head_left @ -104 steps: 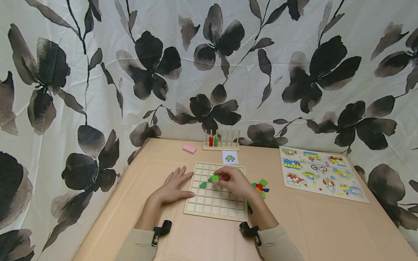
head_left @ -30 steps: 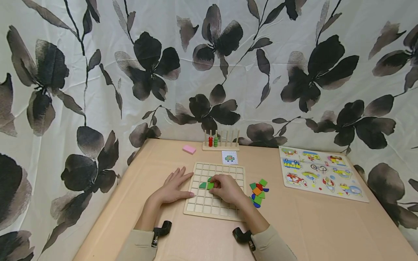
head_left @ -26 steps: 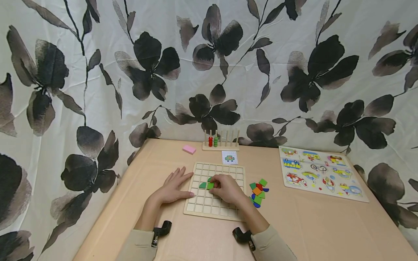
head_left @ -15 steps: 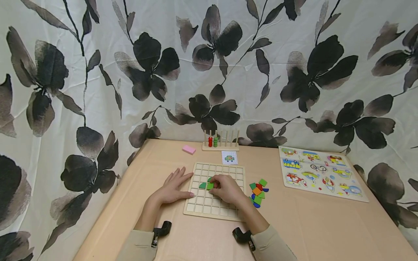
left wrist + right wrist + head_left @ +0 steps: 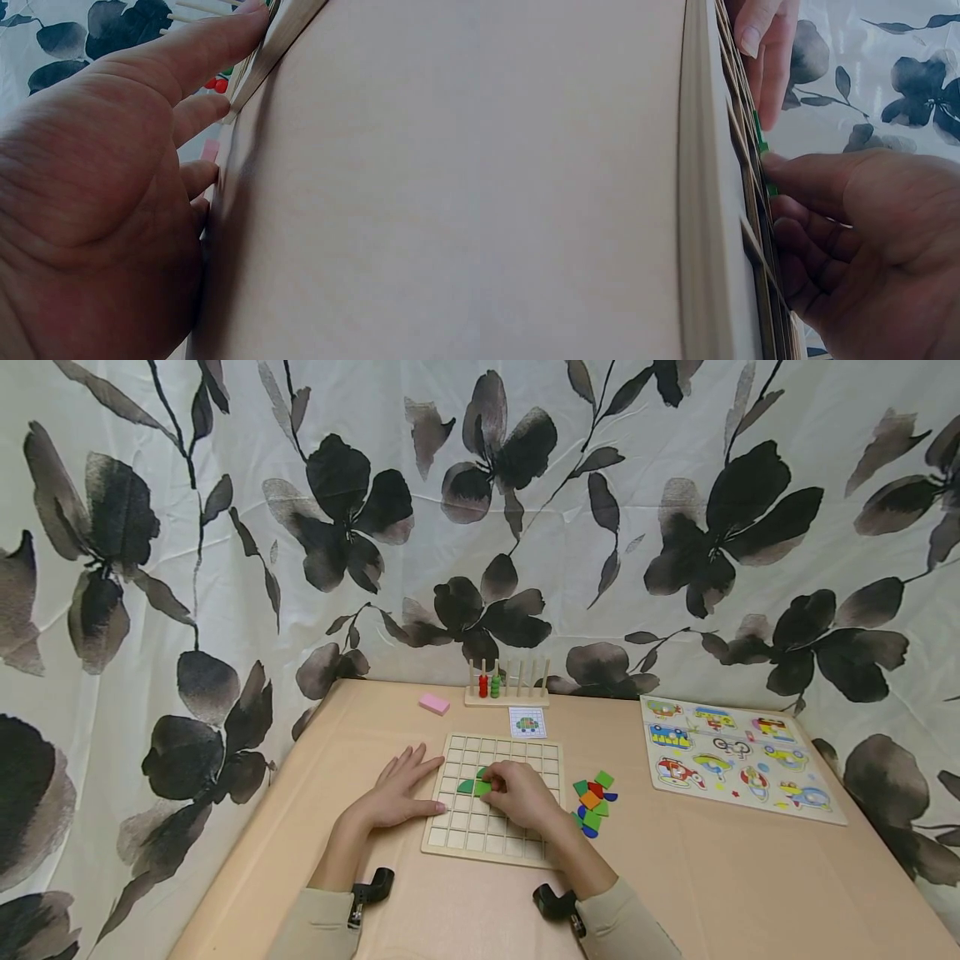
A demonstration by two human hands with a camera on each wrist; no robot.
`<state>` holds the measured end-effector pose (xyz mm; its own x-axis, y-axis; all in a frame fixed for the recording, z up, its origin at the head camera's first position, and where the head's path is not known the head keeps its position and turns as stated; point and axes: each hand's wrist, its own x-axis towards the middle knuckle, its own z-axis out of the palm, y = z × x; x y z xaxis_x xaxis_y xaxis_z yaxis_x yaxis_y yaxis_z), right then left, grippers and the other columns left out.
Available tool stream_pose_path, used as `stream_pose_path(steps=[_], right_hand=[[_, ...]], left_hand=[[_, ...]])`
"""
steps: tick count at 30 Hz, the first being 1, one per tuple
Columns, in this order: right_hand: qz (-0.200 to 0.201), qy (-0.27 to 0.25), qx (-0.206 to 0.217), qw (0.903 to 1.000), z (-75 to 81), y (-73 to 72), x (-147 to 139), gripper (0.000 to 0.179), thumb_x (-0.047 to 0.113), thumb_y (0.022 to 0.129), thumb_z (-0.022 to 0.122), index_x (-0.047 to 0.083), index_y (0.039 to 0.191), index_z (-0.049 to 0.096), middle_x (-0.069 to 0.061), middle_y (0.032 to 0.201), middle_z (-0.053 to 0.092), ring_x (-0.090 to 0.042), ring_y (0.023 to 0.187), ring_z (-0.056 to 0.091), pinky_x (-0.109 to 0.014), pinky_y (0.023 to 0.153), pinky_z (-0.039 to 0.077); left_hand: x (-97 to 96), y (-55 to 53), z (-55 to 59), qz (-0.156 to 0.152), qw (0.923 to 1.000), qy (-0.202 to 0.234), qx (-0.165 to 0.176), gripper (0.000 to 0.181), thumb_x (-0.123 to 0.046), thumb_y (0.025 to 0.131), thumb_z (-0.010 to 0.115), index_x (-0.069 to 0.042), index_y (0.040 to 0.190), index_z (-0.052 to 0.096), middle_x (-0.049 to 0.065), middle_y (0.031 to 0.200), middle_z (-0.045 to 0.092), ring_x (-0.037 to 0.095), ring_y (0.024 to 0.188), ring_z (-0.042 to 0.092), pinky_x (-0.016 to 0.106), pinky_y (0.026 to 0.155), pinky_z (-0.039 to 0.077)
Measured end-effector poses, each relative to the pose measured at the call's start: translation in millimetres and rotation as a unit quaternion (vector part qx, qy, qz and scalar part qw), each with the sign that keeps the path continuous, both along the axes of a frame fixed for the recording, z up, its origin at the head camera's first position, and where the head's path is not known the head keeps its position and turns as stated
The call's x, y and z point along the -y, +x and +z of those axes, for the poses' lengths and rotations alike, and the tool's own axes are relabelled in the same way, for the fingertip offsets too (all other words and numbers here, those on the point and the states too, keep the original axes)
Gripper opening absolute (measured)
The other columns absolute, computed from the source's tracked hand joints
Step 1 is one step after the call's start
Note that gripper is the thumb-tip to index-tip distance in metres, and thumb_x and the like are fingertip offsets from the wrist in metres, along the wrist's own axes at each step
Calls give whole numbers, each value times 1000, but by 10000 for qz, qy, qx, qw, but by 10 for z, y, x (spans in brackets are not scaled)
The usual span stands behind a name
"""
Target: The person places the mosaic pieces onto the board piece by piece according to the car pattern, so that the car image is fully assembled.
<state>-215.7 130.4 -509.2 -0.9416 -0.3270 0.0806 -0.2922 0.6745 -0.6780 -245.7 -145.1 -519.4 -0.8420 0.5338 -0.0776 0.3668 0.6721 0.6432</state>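
A wooden grid board (image 5: pixel 495 843) lies on the table in the head view. My left hand (image 5: pixel 393 795) rests at its left edge, fingers spread and straight; in the left wrist view the thumb (image 5: pixel 217 49) reaches over the rim. My right hand (image 5: pixel 525 795) pinches a light green square tile (image 5: pixel 482 788) down at the grid, thumb and fingertips at its right side. Beside it lie a darker green rounded tile (image 5: pixel 466 787) and another green piece (image 5: pixel 481 772), partly hidden by my fingers. The right wrist view shows the green tiles edge-on (image 5: pixel 763 142) at my thumb.
Right of the board lies a loose pile of coloured tiles (image 5: pixel 592 802). Behind it are a picture card (image 5: pixel 528 722), a peg rack (image 5: pixel 510 699) with red and green beads, and a pink block (image 5: pixel 434 703). A picture puzzle board (image 5: pixel 742 768) lies far right.
Since the oldest frame my right hand has lowered the green square tile onto the grid, moving slightly left. Over the last second it barely moves. My left hand stays put.
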Motion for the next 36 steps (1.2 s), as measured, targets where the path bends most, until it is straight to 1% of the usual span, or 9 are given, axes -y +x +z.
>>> stream_pose_path(steps=[3,14,21,23,26,28,30,32,36], right_hand=[[-23,71,-91,9999,-19,2,9,13,16,92,80,12,104,75,6,80,58,-10,72,52,-24,64,44],[-98,142,-171,9997,-25,-5,10,14,17,93,80,12,105,76,7,78,58,-10,70,52,-23,62,43],[-74,30,-192,9998,-20,-17,-4,14,18,92,80,12,105,76,7,78,60,-9,70,53,-22,62,45],[-75,-71,-101,9999,3,-21,-32,16,18,93,80,12,107,77,7,79,62,-10,71,54,-23,63,45],[-94,-293,25,9995,59,-34,-125,19,17,95,78,10,112,76,5,81,63,-11,73,55,-24,65,46],[-174,-476,144,9986,121,-41,-219,21,16,96,76,8,115,75,3,83,64,-13,73,55,-25,64,46],[-185,-633,176,9977,183,-53,-342,24,15,96,75,5,118,74,1,85,65,-14,73,56,-25,62,47],[-143,-753,249,9967,256,-57,-485,26,15,97,75,4,121,73,-1,89,67,-16,74,57,-26,61,48],[105,-704,428,9965,367,-41,-805,31,14,96,76,3,124,72,-2,94,68,-19,81,57,-26,65,49]], left_hand=[[1,3,0,8,10000,0,11,88,-54,90,76,-19,162,40,21,174,9,43,162,-2,61,129,-3],[0,6,10,25,10000,-9,17,88,-53,89,77,-19,161,41,20,174,10,43,162,-2,61,129,-2],[0,4,11,17,10000,29,21,88,-54,89,77,-20,162,40,21,174,10,43,162,-2,61,129,-2],[2,4,9,16,10000,35,24,88,-54,90,77,-20,162,40,21,174,10,43,162,-2,61,129,-3],[4,2,5,13,10000,26,21,88,-54,90,77,-20,162,40,21,174,10,43,162,-2,61,129,-3],[4,0,3,12,10000,11,16,88,-54,89,77,-20,162,40,21,174,10,43,162,-2,61,129,-2],[5,-3,0,19,10000,-9,3,88,-54,89,77,-20,162,40,21,174,11,43,162,-2,61,129,-2],[3,-4,0,21,10000,-5,7,89,-54,89,77,-20,162,40,21,174,11,43,162,-2,61,129,-2],[4,7,13,27,10000,14,35,89,-55,88,77,-19,161,41,20,174,11,42,162,-2,61,129,-2]])
